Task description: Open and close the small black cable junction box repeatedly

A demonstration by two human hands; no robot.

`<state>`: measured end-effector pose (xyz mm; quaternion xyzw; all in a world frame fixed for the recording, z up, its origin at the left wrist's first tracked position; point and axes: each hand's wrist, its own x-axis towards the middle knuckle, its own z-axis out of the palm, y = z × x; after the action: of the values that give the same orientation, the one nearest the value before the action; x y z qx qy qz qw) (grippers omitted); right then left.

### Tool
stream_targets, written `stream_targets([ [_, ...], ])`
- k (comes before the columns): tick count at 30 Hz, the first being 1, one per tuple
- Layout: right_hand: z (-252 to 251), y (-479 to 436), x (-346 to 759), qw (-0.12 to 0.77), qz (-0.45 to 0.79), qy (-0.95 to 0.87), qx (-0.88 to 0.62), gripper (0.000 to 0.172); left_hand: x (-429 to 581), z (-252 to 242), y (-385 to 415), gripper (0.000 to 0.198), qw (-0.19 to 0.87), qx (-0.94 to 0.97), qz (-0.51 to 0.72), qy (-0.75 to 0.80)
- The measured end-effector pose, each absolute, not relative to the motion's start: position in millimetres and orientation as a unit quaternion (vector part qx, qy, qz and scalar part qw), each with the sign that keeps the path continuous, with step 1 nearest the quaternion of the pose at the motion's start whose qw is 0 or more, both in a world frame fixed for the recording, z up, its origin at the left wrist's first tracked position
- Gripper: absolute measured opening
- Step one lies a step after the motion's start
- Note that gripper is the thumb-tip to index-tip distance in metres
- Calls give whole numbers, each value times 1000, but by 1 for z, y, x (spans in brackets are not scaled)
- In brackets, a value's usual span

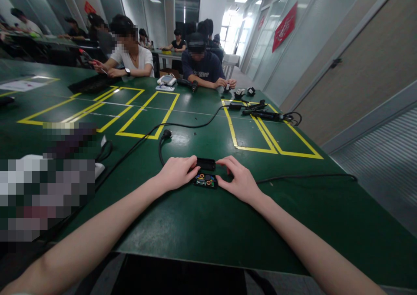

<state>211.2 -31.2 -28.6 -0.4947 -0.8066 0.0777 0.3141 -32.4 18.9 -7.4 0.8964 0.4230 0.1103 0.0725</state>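
A black plastic power adapter case lies opened in front of me. Its hollow cover (206, 164) is on the far side, and on the near side the base shows a circuit board (206, 180) with round copper-coloured coils. My left hand (177, 172) is closed on the cover's left end, its thumb tip close to the base. At the other end, my right hand (239, 180) has thumb and fingers spread apart. Its index fingertip is by the cover and its thumb tip by the board; whether they press on them I cannot tell.
A black cable with a plug (167, 134) runs across the green table (202, 221). Bundled black cables (263, 111) lie at right inside yellow tape outlines. Blurred-out items stand at left. Across the table, two people (200, 64) (133, 56) handle small things; a power drill (187, 84) lies between them.
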Motion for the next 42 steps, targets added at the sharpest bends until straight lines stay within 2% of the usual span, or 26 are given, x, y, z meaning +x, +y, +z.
stream_targets([
  [2, -33, -29, 212, 309, 65, -814, -487, 37, -33, -8, 20, 18, 87, 892, 120, 427],
  [7, -41, -24, 215, 295, 79, -836, -457, 27, -37, -15, 24, 23, 133, 906, 148, 373],
  [12, -39, -25, 217, 333, 121, -822, -445, 17, -38, -18, 25, 23, 157, 908, 180, 343],
  [20, -35, -28, 216, 402, 184, -786, -432, 13, -37, -17, 22, 20, 192, 897, 220, 333],
  [27, -33, -29, 213, 430, 238, -759, -427, 8, -38, -20, 20, 7, 217, 859, 307, 348],
  [32, -37, -28, 211, 438, 250, -753, -422, 15, -36, -19, 20, 15, 248, 810, 357, 393],
  [37, -45, -25, 211, 431, 239, -764, -416, 47, -35, -15, 23, 36, 344, 774, 356, 395],
  [42, -43, -24, 207, 419, 213, -769, -433, 39, -35, -14, 24, 36, 367, 762, 358, 396],
])
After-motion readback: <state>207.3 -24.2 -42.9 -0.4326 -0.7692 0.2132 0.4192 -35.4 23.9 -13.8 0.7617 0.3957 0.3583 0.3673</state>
